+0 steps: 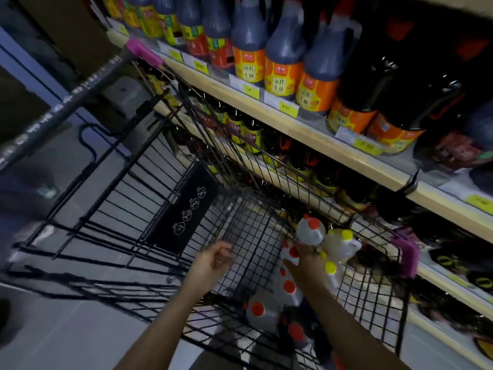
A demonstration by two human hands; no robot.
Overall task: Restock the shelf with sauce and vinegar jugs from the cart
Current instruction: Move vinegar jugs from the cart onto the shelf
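Now right hand [300, 259] on jug [310, 231] (orange cap)

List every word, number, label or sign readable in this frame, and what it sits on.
"生抽": lower characters on the orange labels of the dark sauce jugs on the upper shelf; the characters above them are too blurred.
Yellow price tags on the shelf edge: printed, too small to read.
Black plate on the cart: four round crossed-out signs, captions unreadable.
Cart handle: white print, blurred.

You had a grey tiled floor [80, 329] beneath you, yellow price tags [288, 108] lined the ledges, and a black warning placard [184, 209] hung amid the wire mesh.
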